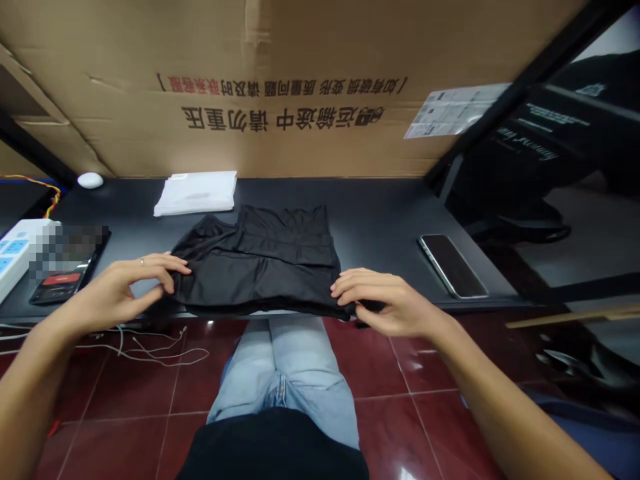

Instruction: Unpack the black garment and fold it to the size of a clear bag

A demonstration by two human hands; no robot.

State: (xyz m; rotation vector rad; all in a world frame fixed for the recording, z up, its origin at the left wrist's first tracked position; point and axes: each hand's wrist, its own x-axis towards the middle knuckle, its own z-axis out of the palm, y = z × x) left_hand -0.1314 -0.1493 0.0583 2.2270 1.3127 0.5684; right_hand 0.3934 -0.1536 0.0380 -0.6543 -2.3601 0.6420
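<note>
A thin black cloth garment (270,267) lies spread and slightly wrinkled at the front edge of the dark desk. Its exact kind is hard to tell; the upper part shows a folded layer and a notch at the left. My left hand (127,283), with a ring on one finger, pinches the garment's left side between thumb and curled fingers. At the near right corner, my right hand (383,300) grips the cloth, fingers on top and thumb below. A little of the front hem hangs at the desk's edge.
Behind the garment stands a large cardboard box (300,40) with printed text. White folded sheets (197,193) and a white oval object (91,181) sit at the back left. A phone (453,265) lies right, a dark flat item (65,287) and power strip (15,257) left. Cables (160,360) dangle below.
</note>
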